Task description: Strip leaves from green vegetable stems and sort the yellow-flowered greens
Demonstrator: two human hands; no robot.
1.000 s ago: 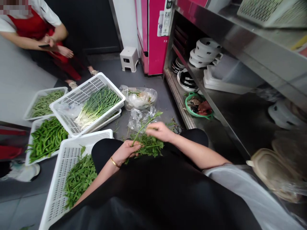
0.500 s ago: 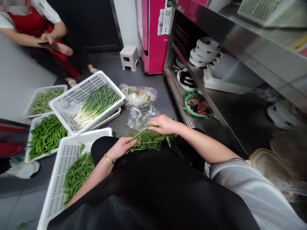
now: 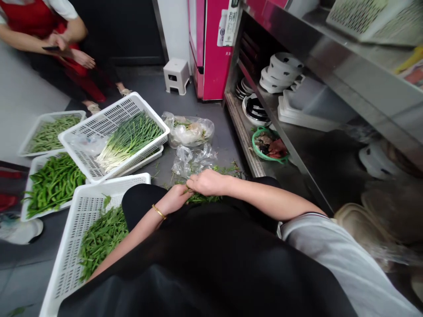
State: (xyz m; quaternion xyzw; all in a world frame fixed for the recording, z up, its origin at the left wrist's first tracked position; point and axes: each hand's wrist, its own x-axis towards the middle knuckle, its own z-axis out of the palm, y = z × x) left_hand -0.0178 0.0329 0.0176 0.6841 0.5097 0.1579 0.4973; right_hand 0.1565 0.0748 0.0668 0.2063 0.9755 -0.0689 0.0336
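Note:
My left hand [image 3: 174,199] and my right hand [image 3: 206,182] meet above my knees, both closed on a bunch of leafy green stems [image 3: 202,198]. The fingertips of the two hands touch at one stem. A gold bangle sits on my left wrist. At my left knee stands a white slotted basket [image 3: 68,264] holding more of the same leafy greens [image 3: 101,235]. Loose stems [image 3: 228,169] lie on the floor beyond my right hand.
White baskets hold green onions [image 3: 127,137], green peppers [image 3: 53,182] and beans [image 3: 49,132]. Plastic bags [image 3: 191,132] lie on the grey floor. At the right is a steel shelf with plates [image 3: 280,70] and a green colander [image 3: 268,145]. Another person in a red apron [image 3: 49,31] sits far left.
My right hand has drawn back from the outstretched stem to meet my left hand over the bunch. The view has shifted slightly.

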